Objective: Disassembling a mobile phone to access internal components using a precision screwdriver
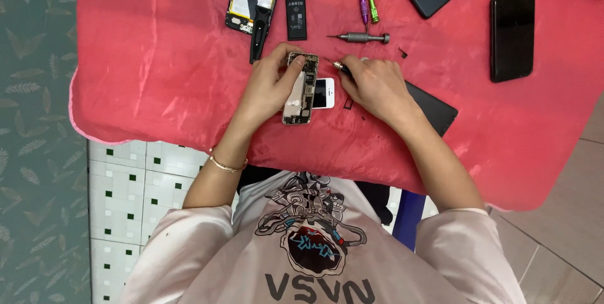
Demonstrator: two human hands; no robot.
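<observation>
The left hand (267, 87) pinches the upper edge of an opened smartphone chassis (300, 90), which lies near the front edge of the red cloth-covered table (157, 59); the right hand (372, 84) is closed around a small precision screwdriver (338, 64), its tip angled toward the chassis top. I judge the main risk to be a slip: the thin metal tip could skid off a tiny screw and scratch the exposed board, or a loose screw could vanish in the glossy, wrinkled cloth. A white front panel (325, 93) peeks out beside the chassis. Farther back lie a flat black battery (296, 11), a knurled steel screwdriver (365, 38) and a smooth black phone (512, 35).
</observation>
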